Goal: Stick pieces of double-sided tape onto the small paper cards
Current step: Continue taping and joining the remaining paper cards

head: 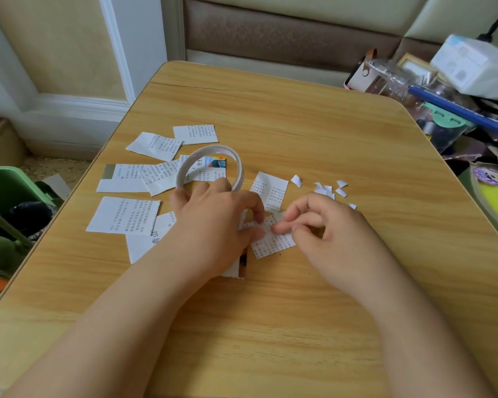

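White backing scraps [328,190] piled right: several pieces done; left hand [213,225], right hand [325,225] pinch current card [273,242]; other cards [124,215] wait.

Soft even daylight, faint shadows, blurred wide-angle edges.

The rectangular wooden table [299,145] is honey-yellow with darker grain streaks. The small white paper cards [124,215] carry columns of fine black print, one at eleven o'clock showing a blue-and-red picture patch [215,162]. The thin ring-shaped tape roll [210,168] is white; a green plastic bin [9,182] sits at nine o'clock.
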`<state>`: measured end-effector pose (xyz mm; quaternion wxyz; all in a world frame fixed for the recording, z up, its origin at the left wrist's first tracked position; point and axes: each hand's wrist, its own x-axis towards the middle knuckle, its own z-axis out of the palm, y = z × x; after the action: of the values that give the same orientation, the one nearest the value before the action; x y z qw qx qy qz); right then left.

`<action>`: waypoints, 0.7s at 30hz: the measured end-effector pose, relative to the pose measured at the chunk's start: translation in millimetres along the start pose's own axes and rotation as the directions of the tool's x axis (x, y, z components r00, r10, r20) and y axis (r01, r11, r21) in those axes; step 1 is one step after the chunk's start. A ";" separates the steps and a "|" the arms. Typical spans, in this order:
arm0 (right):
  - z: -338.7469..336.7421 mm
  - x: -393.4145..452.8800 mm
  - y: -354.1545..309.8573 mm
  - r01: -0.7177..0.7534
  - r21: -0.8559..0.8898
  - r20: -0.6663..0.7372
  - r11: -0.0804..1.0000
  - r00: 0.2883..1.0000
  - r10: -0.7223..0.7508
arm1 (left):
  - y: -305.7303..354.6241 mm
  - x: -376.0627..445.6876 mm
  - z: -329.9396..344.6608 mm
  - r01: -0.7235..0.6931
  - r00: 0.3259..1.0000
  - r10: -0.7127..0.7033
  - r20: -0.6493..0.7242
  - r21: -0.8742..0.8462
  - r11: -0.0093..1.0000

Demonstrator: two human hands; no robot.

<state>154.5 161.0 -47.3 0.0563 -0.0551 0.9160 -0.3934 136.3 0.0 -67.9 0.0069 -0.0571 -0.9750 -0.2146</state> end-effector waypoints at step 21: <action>-2.4 83.3 -24.8 0.026 -0.609 0.145 0.793 0.986 0.079 | -9.6 -0.7 -10.6 0.008 0.999 -0.008 -0.034 0.004 1.000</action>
<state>73.3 133.7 -32.6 0.1158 -0.0894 0.9867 -0.0713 135.8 -13.2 -62.4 0.0229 -0.0495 -0.9755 -0.2133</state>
